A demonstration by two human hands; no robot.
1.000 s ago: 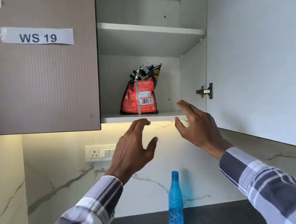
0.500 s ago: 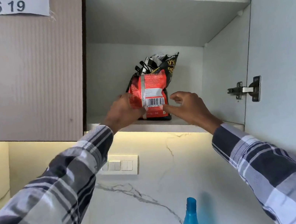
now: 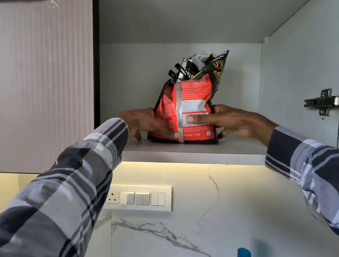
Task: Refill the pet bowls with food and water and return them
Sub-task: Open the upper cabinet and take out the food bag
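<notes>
A: Red and black, the food bag (image 3: 185, 108) stands on the cupboard shelf (image 3: 201, 152), left hand (image 3: 143, 123) and right hand (image 3: 232, 121) clasping its sides.

B: Its crumpled top looks loose; tipped coming down, kibble could spill.
</notes>
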